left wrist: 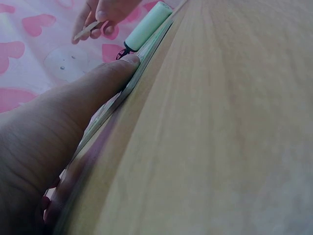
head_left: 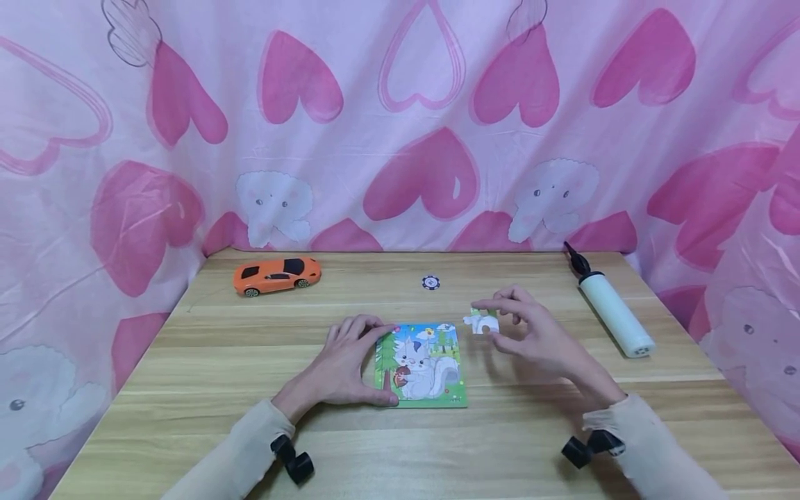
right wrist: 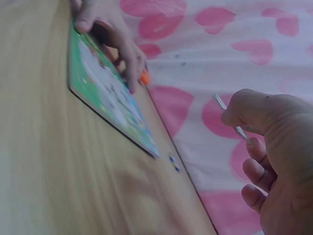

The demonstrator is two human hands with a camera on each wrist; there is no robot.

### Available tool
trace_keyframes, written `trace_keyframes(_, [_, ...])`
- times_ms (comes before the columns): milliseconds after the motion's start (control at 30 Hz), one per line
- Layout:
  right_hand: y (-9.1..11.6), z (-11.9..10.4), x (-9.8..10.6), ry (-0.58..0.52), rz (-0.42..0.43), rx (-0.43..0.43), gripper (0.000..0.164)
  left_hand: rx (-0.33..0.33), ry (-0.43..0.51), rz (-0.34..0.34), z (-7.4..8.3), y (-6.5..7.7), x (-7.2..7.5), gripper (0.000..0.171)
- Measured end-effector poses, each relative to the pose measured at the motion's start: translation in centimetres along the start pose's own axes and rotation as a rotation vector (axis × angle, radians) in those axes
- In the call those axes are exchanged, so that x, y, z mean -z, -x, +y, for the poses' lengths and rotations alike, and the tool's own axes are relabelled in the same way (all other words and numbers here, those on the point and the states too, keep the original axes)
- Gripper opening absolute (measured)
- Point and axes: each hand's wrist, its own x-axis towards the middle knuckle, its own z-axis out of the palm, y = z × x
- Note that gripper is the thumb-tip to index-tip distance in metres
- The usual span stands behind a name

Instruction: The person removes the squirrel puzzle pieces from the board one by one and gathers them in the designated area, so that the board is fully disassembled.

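A square jigsaw puzzle [head_left: 431,361] with a squirrel picture lies flat on the wooden table. My left hand [head_left: 344,364] spans its left side, thumb at the near edge and index finger at the far edge. In the left wrist view the thumb [left wrist: 115,73] rests along the board's rim. To the right of the puzzle, my right hand [head_left: 531,333] pinches a puzzle piece [head_left: 482,323], white with some green, between thumb and fingers. The right wrist view shows this puzzle piece [right wrist: 240,132] edge-on, raised above the table, with the other fingers loosely curled.
An orange toy car [head_left: 277,276] stands at the back left. A dark-and-white poker chip [head_left: 430,282] lies behind the puzzle. On the right is a pale green hand pump [head_left: 615,312] with a black nozzle. A pink heart-patterned curtain [head_left: 419,167] hangs behind the table.
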Motion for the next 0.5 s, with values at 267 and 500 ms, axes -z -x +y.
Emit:
trace_keyframes(267, [2.0,1.4,3.4,0.037,0.102,0.09,0.056,-0.001,0.007,0.001,0.1,-0.1,0.1,0.126])
trace_keyframes(500, [4.1,2.6,5.6,0.101,0.16,0.065,0.058,0.012,0.012,-0.009,0.2,-0.1,0.1,0.126])
